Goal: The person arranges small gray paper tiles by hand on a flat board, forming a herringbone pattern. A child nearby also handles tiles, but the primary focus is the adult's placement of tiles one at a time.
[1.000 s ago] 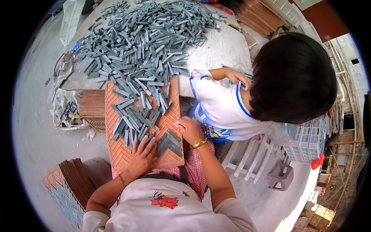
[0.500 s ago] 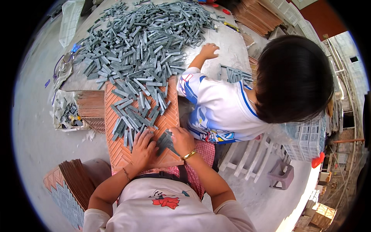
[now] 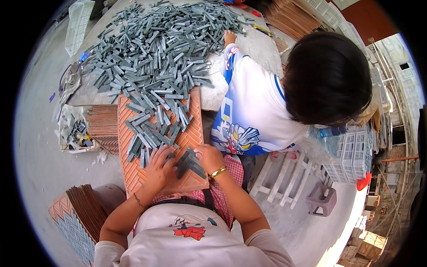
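In front of me lies an orange moulded tray (image 3: 133, 177) with herringbone grooves. Loose grey stone strips (image 3: 149, 133) cover its middle and upper part. Toward its near right corner, several dark grey strips (image 3: 189, 163) sit side by side in a herringbone pattern. My right hand (image 3: 211, 159) is closed at the right edge of these laid strips, fingertips pinching at a strip's end. My left hand (image 3: 160, 168) rests left of them with bent fingers, a short grey strip (image 3: 171, 155) showing at its fingertips. My palm hides part of the tray.
A big pile of strips (image 3: 155, 49) spreads over the table beyond the tray. Close on the right stands another person (image 3: 262, 102), one hand at the pile's edge. Stacked orange trays (image 3: 82, 209) stand at lower left; a purple-grey stool (image 3: 321, 200) and white slatted rack (image 3: 280, 178) at right.
The other person's hand has moved away from me to the pile's right edge. My fingers have shifted slightly, and more of the laid strips shows between my hands.
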Demonstrator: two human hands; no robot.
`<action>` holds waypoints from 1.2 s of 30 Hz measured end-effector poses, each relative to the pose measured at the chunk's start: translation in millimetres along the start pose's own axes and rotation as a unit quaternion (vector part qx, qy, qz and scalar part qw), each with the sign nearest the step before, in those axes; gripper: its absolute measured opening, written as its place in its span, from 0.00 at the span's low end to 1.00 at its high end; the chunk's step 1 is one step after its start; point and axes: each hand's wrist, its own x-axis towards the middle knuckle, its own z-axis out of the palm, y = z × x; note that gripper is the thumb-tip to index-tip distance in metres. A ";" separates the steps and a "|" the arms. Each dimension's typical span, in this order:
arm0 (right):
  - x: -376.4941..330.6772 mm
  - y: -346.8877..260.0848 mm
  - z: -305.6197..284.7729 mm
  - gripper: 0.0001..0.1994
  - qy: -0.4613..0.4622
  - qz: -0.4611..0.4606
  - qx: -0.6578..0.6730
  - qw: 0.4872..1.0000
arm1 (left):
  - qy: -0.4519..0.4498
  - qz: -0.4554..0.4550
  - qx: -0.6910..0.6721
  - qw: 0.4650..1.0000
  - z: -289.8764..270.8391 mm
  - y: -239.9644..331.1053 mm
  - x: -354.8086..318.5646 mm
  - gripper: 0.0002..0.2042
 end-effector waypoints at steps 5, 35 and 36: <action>7.5 -4.0 -2.5 0.10 0.040 -0.071 0.049 0.996 | 0.036 -0.074 -0.010 0.997 -30.4 -1.8 -17.4 0.14; 35.7 -38.0 23.9 0.14 0.079 -0.045 0.118 0.989 | -0.020 -0.078 0.111 0.991 -15.5 13.9 -8.4 0.19; 33.4 -36.0 17.2 0.13 0.060 -0.031 0.137 0.988 | -0.028 -0.082 0.111 0.990 -14.5 12.9 -6.5 0.20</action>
